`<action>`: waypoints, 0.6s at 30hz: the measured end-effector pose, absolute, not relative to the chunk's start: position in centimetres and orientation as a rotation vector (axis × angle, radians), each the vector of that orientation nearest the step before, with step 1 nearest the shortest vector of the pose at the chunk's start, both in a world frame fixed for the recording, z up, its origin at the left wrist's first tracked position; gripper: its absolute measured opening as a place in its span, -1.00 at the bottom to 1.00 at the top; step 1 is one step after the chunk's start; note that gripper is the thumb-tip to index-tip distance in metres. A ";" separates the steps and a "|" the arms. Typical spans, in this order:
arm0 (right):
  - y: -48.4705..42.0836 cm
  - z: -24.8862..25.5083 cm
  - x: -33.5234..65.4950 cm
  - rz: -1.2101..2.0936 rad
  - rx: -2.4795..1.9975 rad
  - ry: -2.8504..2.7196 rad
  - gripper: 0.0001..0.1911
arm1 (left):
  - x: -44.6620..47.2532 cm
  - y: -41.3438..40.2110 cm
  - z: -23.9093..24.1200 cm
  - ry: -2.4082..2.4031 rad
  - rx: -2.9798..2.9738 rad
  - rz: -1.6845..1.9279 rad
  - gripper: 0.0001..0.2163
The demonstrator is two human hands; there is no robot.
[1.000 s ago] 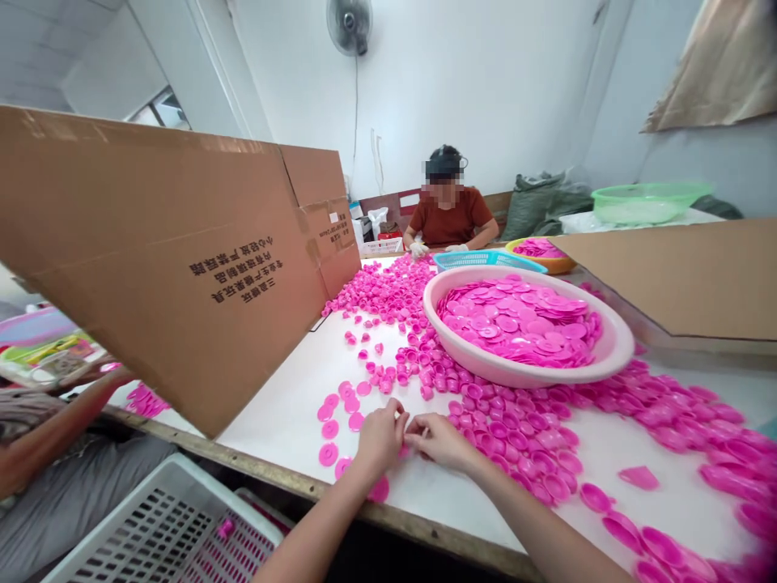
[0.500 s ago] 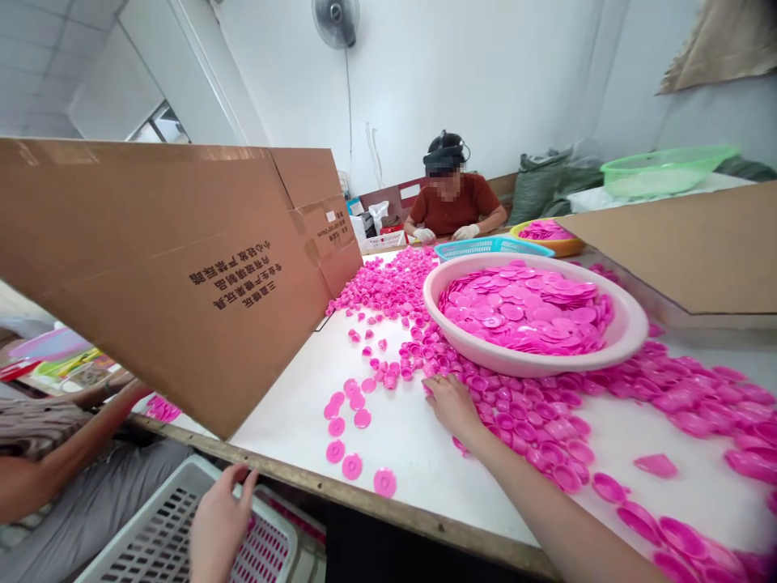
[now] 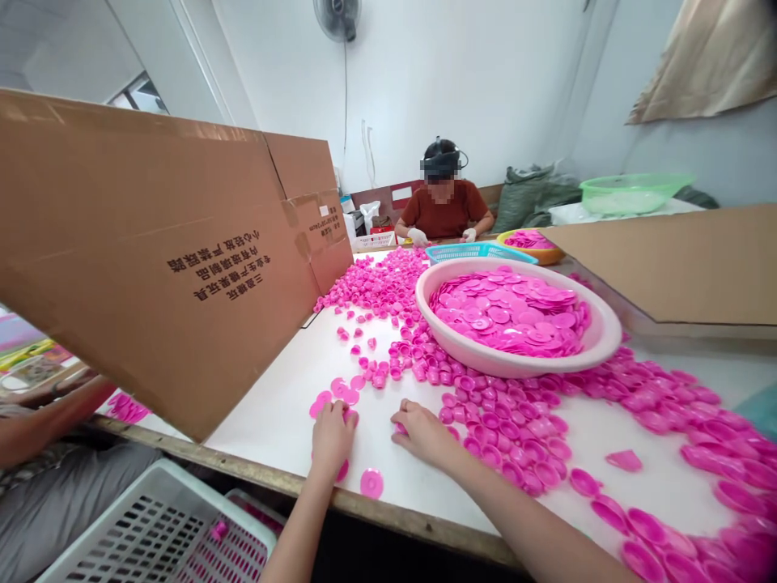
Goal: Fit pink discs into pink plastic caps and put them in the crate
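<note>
My left hand [image 3: 333, 440] is over the loose pink discs [image 3: 345, 391] near the table's front edge. Its fingers are bent down and closed around a pink disc, which they partly cover. To its right, just above the white tabletop, my right hand [image 3: 420, 433] pinches a small pink cup, mostly hidden by the fingers. One flat pink disc [image 3: 371, 483] lies by itself near the edge, between my forearms. Small pink cups [image 3: 510, 429] spread in a heap beside and beyond my right hand.
A pink basin [image 3: 515, 366] full of discs stands among the cups. A large cardboard sheet [image 3: 182, 243] rises at the left, another cardboard piece [image 3: 680, 259] at the right. Below the edge sits a white basket [image 3: 151, 518]. Other people work across the table and at the left.
My left hand has risen from above the white basket to the discs on the table. A pink piece now shows in the basket. My right hand has drawn back from the cup heap.
</note>
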State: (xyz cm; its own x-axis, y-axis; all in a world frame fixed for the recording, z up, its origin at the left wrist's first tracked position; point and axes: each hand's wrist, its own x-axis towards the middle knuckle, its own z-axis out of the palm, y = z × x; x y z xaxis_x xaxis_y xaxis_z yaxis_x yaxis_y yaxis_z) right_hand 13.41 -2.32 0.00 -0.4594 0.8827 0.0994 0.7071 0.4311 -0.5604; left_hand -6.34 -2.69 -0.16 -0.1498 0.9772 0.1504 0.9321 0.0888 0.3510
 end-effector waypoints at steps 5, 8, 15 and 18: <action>-1.0 0.4 14.9 0.822 -1.349 -2.012 -0.67 | -4.8 -3.0 0.8 1.718 1.703 0.963 -0.77; -0.5 0.4 15.6 0.899 -1.304 -1.901 -0.71 | -2.8 -3.0 1.1 1.464 1.502 0.993 -0.71; -1.0 -1.3 14.4 1.420 -1.354 -1.713 -0.73 | -0.4 -2.9 -0.7 1.591 1.563 0.805 -0.74; -1.1 -1.6 14.1 1.477 -1.365 -1.664 -0.80 | -0.7 -2.9 -1.1 1.625 1.690 0.760 -0.76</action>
